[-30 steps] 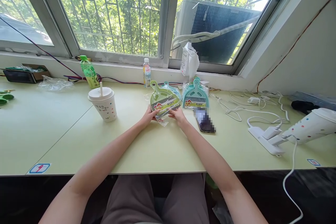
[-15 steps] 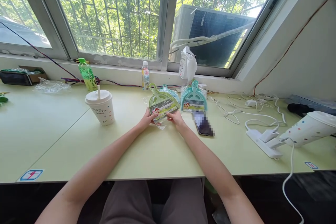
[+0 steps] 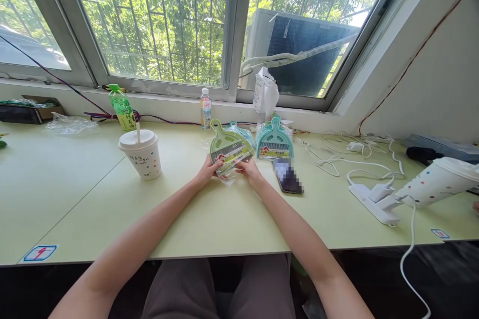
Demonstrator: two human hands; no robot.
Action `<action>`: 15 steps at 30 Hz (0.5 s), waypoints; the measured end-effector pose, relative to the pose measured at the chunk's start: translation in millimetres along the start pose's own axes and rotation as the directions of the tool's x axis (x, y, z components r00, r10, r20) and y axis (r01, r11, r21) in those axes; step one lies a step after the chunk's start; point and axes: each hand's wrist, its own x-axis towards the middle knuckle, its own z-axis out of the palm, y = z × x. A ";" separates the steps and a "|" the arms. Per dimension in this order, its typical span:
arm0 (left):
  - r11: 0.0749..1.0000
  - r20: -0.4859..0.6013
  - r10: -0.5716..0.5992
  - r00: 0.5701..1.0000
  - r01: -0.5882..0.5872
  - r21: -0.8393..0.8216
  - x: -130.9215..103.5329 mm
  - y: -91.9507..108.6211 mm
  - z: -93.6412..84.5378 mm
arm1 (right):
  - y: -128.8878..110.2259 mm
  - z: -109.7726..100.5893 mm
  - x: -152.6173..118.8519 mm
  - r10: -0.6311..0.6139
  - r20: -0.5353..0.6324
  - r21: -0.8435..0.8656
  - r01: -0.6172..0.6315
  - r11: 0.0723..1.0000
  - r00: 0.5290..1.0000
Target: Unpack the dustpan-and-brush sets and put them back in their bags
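Between my hands is a green mini dustpan and brush set (image 3: pixel 231 150) in a clear plastic bag, tilted, with a printed label across its front. My left hand (image 3: pixel 206 171) grips its lower left corner, thumb over the front. At the lower right, my right hand (image 3: pixel 250 168) is closed on the bag's edge. Partly hidden behind it lies a light blue dustpan set (image 3: pixel 243 132). To the right, a stack of teal dustpan sets (image 3: pixel 275 138) sits in plastic wrapping, and a phone (image 3: pixel 288 176) lies in front of that stack.
A lidded paper cup with a straw (image 3: pixel 141 155) stands left of my arms. Behind are a green bottle (image 3: pixel 122 107), a small bottle (image 3: pixel 205 109) and a tissue pack (image 3: pixel 265 92). At right lie a power strip (image 3: pixel 372 203), white cables and a tipped cup (image 3: pixel 437 182).
The whole view has shifted slightly. Both hands keep hold of the green dustpan set, with barely any movement.
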 end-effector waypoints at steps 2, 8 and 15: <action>1.000 -0.025 -0.003 1.000 0.003 -0.007 0.6 0.2 -0.5 | 0.0 -0.6 1.3 0.010 0.022 -0.007 -0.010 1.000 1.000; 1.000 -0.043 -0.025 0.999 0.024 -0.002 0.1 2.4 -1.0 | -1.6 -2.5 2.3 0.046 0.029 0.027 -0.047 0.999 0.999; 0.999 -0.031 -0.030 0.999 0.031 0.034 0.5 0.5 -3.3 | -2.0 -2.0 0.7 0.059 -0.006 0.020 -0.059 0.998 0.998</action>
